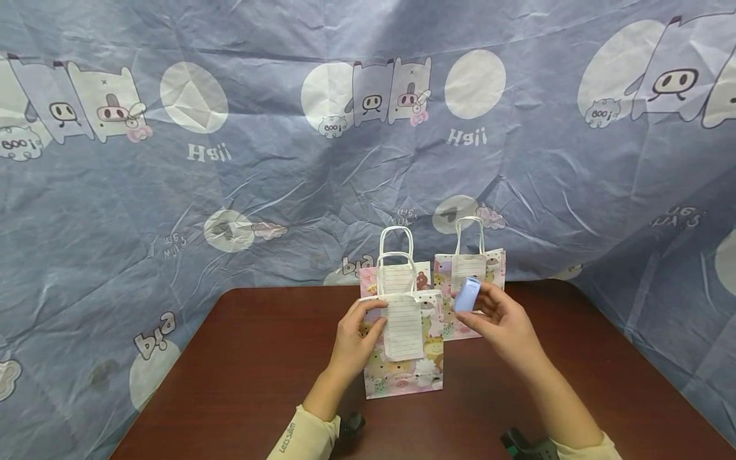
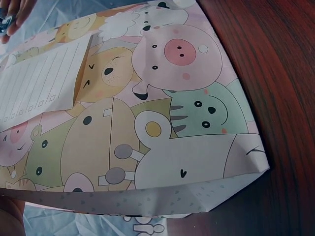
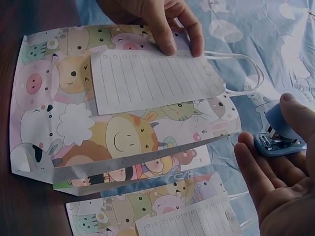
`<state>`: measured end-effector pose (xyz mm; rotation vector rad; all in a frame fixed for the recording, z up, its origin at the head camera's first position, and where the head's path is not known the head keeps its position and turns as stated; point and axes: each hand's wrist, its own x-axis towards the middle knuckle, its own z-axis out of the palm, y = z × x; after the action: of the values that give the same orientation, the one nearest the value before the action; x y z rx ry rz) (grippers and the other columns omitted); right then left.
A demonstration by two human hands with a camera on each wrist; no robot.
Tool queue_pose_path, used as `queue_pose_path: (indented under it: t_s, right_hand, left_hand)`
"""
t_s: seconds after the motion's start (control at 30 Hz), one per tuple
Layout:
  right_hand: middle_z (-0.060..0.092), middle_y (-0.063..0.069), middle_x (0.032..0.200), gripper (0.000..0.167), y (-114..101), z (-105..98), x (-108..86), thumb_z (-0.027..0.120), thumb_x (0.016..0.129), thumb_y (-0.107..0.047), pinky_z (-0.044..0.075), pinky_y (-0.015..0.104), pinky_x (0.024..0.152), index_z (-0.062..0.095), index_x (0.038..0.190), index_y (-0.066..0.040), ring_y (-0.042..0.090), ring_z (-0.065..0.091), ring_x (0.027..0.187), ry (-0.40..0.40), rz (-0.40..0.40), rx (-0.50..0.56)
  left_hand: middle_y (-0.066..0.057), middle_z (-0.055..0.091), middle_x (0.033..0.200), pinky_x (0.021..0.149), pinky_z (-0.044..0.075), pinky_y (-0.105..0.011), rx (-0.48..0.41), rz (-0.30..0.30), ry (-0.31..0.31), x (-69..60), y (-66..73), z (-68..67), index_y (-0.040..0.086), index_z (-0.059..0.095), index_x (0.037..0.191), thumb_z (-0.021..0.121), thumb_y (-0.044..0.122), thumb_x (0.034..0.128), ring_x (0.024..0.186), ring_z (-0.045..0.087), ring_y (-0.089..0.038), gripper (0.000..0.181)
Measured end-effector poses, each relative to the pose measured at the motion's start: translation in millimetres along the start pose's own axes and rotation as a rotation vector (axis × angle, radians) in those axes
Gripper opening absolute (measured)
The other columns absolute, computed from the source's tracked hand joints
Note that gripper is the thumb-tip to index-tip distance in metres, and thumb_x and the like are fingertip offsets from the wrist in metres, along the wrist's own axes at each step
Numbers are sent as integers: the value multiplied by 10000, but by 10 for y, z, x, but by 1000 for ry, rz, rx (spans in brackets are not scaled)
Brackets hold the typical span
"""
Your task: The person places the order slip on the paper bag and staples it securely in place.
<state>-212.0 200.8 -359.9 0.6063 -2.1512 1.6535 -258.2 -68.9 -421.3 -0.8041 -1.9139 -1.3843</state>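
A patterned paper gift bag (image 1: pixel 376 380) with cartoon animals stands upright at the front, a lined note sheet (image 1: pixel 404 332) lying against its face. My left hand (image 1: pixel 352 335) holds this bag near its upper left edge, thumb and index finger at the sheet's side; its other fingers are partly hidden. A small blue stapler (image 1: pixel 467 295) is in my right hand (image 1: pixel 508 326), pinched between thumb and fingers, to the right of the bag and apart from it. In the right wrist view the open mouth of the stapler (image 3: pixel 279 135) shows.
Behind stand a pink gift bag (image 1: pixel 424 276), mostly hidden, and another animal-print bag (image 1: pixel 496 271) at the right, each with a lined sheet and white handles. The dark red-brown table (image 1: pixel 259 358) meets a blue printed cloth (image 1: pixel 276 160) at the back.
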Motion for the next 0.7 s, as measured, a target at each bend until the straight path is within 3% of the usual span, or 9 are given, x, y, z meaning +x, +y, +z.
queue_pose_path:
  t_s: [0.17,0.33,0.53,0.7]
  right_hand:
    - [655,-135,1042,531,-6,31,39,729,825,97,579,187,780,502,1306,101,10,665,934,-14,-65,13]
    - [651,-137,999,536,-24,67,84,769,799,68,581,210,764,565,1292,16,31,647,925,-11,-109,-81]
    - [647,-156,1022,534,-65,133,144,800,795,8,580,226,709,590,1285,-33,22,645,941,-14,-111,-149]
    - [690,-25,1087,533,-94,198,169,831,787,-66,544,184,784,622,1276,-84,-64,590,1025,12,-86,-224]
  left_hand:
    - [-35,678,1113,624,473,-213,-4,1,-1,0,-10,5,142,678,1148,716,11,886,851,582,-203,296]
    - [-33,681,1112,682,514,-257,0,21,-1,-5,-27,11,143,679,1148,720,13,884,907,617,-240,297]
    - [-45,677,1109,613,498,-203,0,17,1,1,-20,12,132,676,1149,727,7,876,830,589,-192,305]
    - [-58,677,1094,579,479,-181,7,-9,-3,-1,-11,20,122,678,1137,731,-12,865,760,551,-161,308]
